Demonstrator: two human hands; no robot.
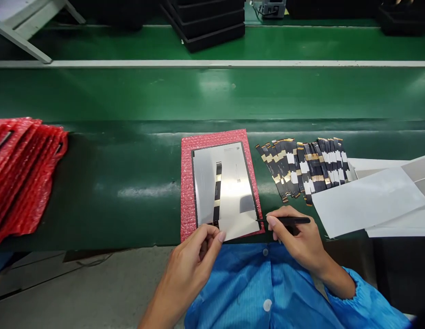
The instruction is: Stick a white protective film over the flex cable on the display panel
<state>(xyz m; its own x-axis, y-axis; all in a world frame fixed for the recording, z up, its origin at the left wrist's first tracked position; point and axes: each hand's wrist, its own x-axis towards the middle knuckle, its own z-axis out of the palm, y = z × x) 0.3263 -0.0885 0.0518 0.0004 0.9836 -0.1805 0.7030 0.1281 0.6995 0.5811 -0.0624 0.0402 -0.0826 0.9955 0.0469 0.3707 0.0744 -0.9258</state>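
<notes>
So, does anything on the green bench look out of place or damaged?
Nothing looks damaged. The panel lies slightly askew on the pink bubble wrap, and the flex cables are fanned loosely, not stacked.

Silver panel (229,187) flat on pink bubble wrap (199,141), black-gold flex strip (217,192) lengthwise on it.

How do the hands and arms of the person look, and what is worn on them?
Both hands are bare, without gloves or rings. The left hand has a bare forearm with no sleeve visible. The right hand comes from a bright blue sleeve gathered at the cuff, matching the blue smock with white buttons.
</notes>
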